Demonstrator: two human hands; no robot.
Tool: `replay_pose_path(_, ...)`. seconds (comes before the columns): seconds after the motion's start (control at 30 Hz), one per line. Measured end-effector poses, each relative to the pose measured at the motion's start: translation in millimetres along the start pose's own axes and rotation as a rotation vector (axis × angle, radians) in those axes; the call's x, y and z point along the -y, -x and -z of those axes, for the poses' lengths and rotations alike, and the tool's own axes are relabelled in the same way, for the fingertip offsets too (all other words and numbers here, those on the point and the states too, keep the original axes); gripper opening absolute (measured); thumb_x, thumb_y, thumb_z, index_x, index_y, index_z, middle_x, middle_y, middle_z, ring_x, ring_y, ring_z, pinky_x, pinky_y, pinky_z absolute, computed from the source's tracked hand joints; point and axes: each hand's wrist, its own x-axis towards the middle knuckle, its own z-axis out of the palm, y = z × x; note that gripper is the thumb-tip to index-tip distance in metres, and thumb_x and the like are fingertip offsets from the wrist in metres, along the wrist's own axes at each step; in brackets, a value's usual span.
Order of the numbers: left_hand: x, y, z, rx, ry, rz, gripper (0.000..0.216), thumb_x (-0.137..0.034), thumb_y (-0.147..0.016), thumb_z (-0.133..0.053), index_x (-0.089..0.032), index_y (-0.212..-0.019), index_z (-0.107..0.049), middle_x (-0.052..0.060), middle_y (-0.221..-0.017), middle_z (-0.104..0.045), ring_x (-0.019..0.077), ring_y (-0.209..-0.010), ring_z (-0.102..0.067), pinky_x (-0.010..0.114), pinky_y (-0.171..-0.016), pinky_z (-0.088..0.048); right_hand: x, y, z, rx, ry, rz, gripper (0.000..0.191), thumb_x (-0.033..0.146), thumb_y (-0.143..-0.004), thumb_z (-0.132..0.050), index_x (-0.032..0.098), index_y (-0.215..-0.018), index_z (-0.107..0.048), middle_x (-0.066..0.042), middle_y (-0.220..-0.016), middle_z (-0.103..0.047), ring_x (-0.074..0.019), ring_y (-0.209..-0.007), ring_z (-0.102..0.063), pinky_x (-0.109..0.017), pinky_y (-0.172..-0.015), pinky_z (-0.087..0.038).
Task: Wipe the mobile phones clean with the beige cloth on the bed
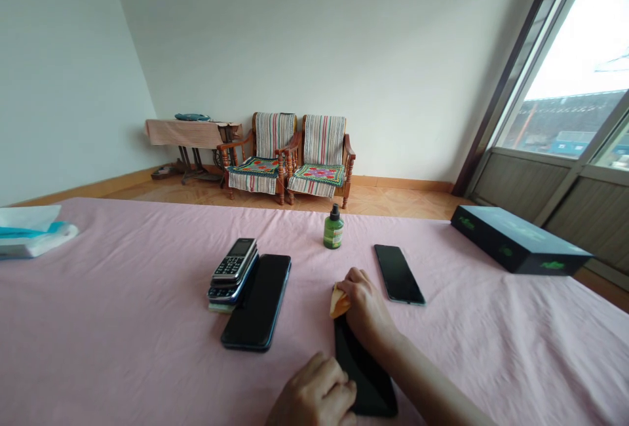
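A black smartphone (366,380) lies flat on the pink cloth, screen up, under both my hands. My right hand (366,305) is closed on a yellow-orange wiping cloth (339,303) and presses it against the phone's far end. At the near left edge of this phone, my left hand (319,390) grips it with curled fingers. Right of my right hand lies another dark smartphone (400,274). To the left is a larger black smartphone (258,301), touching a small stack of keypad phones (233,269). A green spray bottle (333,228) stands upright beyond my hands.
The pink cloth (132,295) covers the wide surface, with creases at the right. A black box (515,239) sits at the far right, a tissue pack (37,232) at the far left. Two wooden armchairs (322,170) and a covered side table (184,132) stand by the wall.
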Motion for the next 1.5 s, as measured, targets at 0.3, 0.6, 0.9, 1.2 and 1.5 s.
replay_pose_path(0.3,2,0,-1,-0.022,0.004,-0.020,0.007,-0.012,-0.086,-0.059,-0.014,-0.090,-0.064,0.004,-0.078,-0.062,0.0159,-0.071,-0.058,0.021,-0.064,-0.050,0,3,3,-0.020,0.027,-0.033,0.032,-0.005,-0.072,-0.047,0.017,-0.075,-0.070,-0.009,-0.081,-0.059,-0.0212,-0.080,-0.055,-0.027,-0.070,-0.044)
replay_pose_path(0.6,0,1,3,0.010,0.029,-0.012,0.014,-0.012,-0.082,-0.066,-0.014,-0.095,-0.063,0.003,-0.082,-0.063,0.0161,-0.075,-0.060,0.020,-0.068,-0.052,-6,-6,-3,0.039,-0.148,0.104,0.037,-0.007,-0.074,-0.046,0.017,-0.083,-0.072,-0.006,-0.084,-0.058,-0.0183,-0.084,-0.052,-0.025,-0.073,-0.042)
replay_pose_path(0.9,-1,3,4,0.011,0.068,0.053,0.013,-0.006,-0.077,-0.067,-0.015,-0.086,-0.063,0.003,-0.084,-0.064,0.0159,-0.075,-0.061,0.021,-0.066,-0.051,-11,4,6,0.153,-0.248,0.238,0.048,-0.012,-0.058,-0.045,0.019,-0.082,-0.072,-0.004,-0.081,-0.058,-0.0164,-0.078,-0.052,-0.024,-0.067,-0.040)
replay_pose_path(1.2,-5,3,8,0.079,0.021,0.090,0.020,-0.005,-0.072,-0.074,-0.016,-0.086,-0.064,0.002,-0.083,-0.063,0.0164,-0.076,-0.060,0.022,-0.067,-0.049,-9,-2,2,0.092,-0.207,0.214,0.041,-0.010,-0.064,-0.045,0.018,-0.077,-0.072,-0.005,-0.079,-0.057,-0.0177,-0.080,-0.051,-0.025,-0.068,-0.040)
replay_pose_path(1.5,-4,1,8,0.038,0.013,0.109,0.021,-0.005,-0.070,-0.076,-0.017,-0.083,-0.064,0.001,-0.082,-0.063,0.0165,-0.074,-0.059,0.024,-0.066,-0.047,-15,-6,-5,0.055,-0.233,0.170,0.045,-0.010,-0.064,-0.046,0.017,-0.087,-0.074,-0.008,-0.084,-0.058,-0.0196,-0.084,-0.052,-0.028,-0.072,-0.042)
